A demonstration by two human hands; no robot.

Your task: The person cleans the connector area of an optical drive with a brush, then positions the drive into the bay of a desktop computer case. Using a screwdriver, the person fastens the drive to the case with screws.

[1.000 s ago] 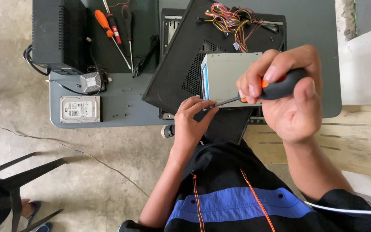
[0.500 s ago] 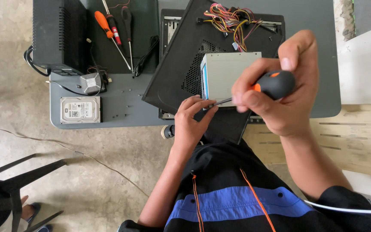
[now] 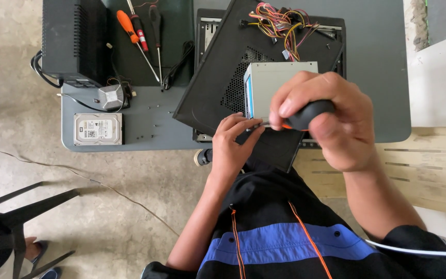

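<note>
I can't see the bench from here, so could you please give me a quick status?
Right hand gripping screwdriver. Left hand steadying its tip at grey power supply. Black panel underneath, wire bundle behind.

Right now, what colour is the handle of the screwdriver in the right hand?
Black with an orange collar, on the screwdriver in the right hand; head view.

A makeshift repair workshop: bare concrete floor point(image 3: 130, 181), grey table point(image 3: 378, 77) with screwdrivers point(image 3: 138, 39) and a hard drive point(image 3: 98, 129).
</note>
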